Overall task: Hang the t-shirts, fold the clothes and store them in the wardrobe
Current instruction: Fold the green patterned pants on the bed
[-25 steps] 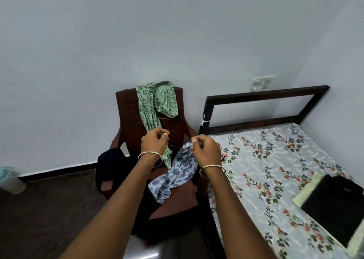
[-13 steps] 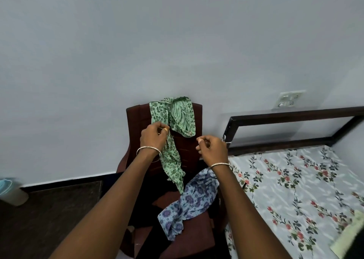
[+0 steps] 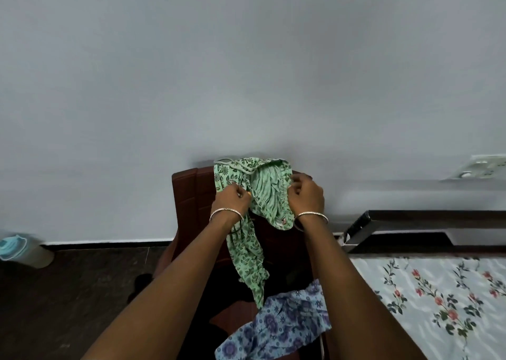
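A green floral garment (image 3: 247, 253) hangs over the back of a dark red plastic chair (image 3: 189, 192). My left hand (image 3: 231, 199) pinches its left part near the top. My right hand (image 3: 306, 194) grips the bunched waistband part on the right. One long leg of the garment dangles down toward the seat. A blue floral cloth (image 3: 276, 329) lies crumpled on the chair seat below my right forearm. Dark clothing on the seat is mostly hidden by my arms.
A bed with a white flowered sheet (image 3: 443, 302) and dark headboard (image 3: 410, 222) stands right of the chair. A wall socket (image 3: 482, 166) sits above it. A pale bin with a blue mask (image 3: 19, 248) stands on the dark floor at left.
Both hands rose from above the seat to the chair back and took hold of the green garment. The view moved closer to the chair and wall; the blue cloth stayed on the seat.
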